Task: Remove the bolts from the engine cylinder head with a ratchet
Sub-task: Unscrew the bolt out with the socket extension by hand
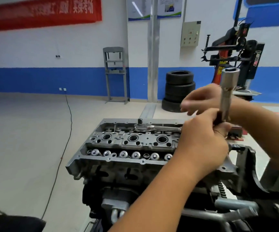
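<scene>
The grey engine cylinder head [113, 162] sits on a stand in the lower middle, its valve springs and spark plug wells exposed. A chrome ratchet [153, 127] lies along its far edge with the square drive pointing up; no hand is on it. My left hand [202, 141] grips the dark lower end of a long silver socket [227, 84], which stands upright above the head's right end. My right hand [202, 97] is just behind it, blurred, with fingers curled toward the left. Whether it holds anything is unclear.
A black engine stand bracket [249, 166] is at the right of the head. Further back stand a stack of tyres [179, 87], a tyre changer [235, 52] and a grey press frame [116, 72]. A black cable [68, 131] runs across the floor on the left.
</scene>
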`<action>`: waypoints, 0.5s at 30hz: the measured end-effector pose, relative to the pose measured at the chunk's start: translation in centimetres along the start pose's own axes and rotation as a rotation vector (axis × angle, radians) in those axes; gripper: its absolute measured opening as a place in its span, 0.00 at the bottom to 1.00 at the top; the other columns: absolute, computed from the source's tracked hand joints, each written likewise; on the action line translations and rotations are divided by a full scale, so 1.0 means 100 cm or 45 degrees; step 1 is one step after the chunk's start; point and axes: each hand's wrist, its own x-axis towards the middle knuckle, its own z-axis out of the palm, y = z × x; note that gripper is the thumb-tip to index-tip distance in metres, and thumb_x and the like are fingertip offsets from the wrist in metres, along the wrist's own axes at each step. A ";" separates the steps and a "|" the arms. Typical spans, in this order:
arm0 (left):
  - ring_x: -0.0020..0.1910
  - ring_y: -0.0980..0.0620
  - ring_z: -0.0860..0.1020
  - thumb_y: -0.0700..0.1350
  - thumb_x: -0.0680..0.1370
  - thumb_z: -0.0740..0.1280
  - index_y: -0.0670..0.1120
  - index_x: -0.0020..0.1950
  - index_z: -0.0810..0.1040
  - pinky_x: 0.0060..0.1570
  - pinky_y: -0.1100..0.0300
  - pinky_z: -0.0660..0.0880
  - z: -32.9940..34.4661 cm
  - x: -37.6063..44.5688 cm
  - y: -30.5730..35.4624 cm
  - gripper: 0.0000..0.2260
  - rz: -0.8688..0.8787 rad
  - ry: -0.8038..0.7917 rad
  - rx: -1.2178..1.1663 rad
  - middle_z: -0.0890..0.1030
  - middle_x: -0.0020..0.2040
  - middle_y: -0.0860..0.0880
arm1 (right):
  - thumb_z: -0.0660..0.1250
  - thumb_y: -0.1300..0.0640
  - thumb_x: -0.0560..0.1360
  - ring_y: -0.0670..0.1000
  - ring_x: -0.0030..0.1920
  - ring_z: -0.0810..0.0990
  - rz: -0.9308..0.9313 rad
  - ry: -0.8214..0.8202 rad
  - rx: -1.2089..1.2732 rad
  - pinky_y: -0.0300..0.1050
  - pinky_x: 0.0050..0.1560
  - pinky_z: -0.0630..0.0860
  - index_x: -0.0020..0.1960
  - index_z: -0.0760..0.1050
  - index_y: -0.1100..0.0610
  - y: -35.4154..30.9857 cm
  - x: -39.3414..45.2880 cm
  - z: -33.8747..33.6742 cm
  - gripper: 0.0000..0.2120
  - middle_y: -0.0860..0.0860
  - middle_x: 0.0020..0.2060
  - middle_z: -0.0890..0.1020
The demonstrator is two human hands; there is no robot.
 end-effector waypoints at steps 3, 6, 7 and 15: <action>0.54 0.39 0.83 0.38 0.83 0.66 0.46 0.53 0.80 0.59 0.42 0.80 -0.008 0.010 0.001 0.05 -0.030 -0.073 -0.050 0.85 0.51 0.42 | 0.63 0.44 0.83 0.54 0.40 0.85 -0.004 0.345 0.468 0.56 0.50 0.80 0.46 0.85 0.57 0.003 -0.005 -0.017 0.19 0.54 0.41 0.88; 0.55 0.43 0.84 0.33 0.82 0.67 0.46 0.55 0.80 0.59 0.45 0.81 -0.019 0.022 -0.005 0.09 0.021 -0.187 -0.137 0.85 0.53 0.43 | 0.68 0.42 0.77 0.56 0.43 0.86 -0.255 0.341 0.849 0.55 0.48 0.83 0.48 0.86 0.52 0.011 -0.035 -0.002 0.15 0.56 0.45 0.87; 0.53 0.47 0.84 0.33 0.82 0.67 0.45 0.57 0.80 0.56 0.51 0.81 -0.021 0.027 -0.008 0.09 0.059 -0.237 -0.133 0.85 0.53 0.45 | 0.71 0.45 0.76 0.56 0.42 0.86 -0.326 0.418 0.802 0.54 0.47 0.83 0.49 0.84 0.52 0.015 -0.041 0.009 0.11 0.56 0.44 0.87; 0.41 0.57 0.84 0.39 0.84 0.65 0.48 0.51 0.82 0.41 0.62 0.81 -0.028 0.060 -0.027 0.08 0.206 -0.667 -0.243 0.85 0.41 0.56 | 0.70 0.54 0.76 0.50 0.34 0.78 -0.381 0.857 0.531 0.51 0.43 0.78 0.45 0.76 0.58 0.012 -0.042 0.026 0.08 0.50 0.31 0.80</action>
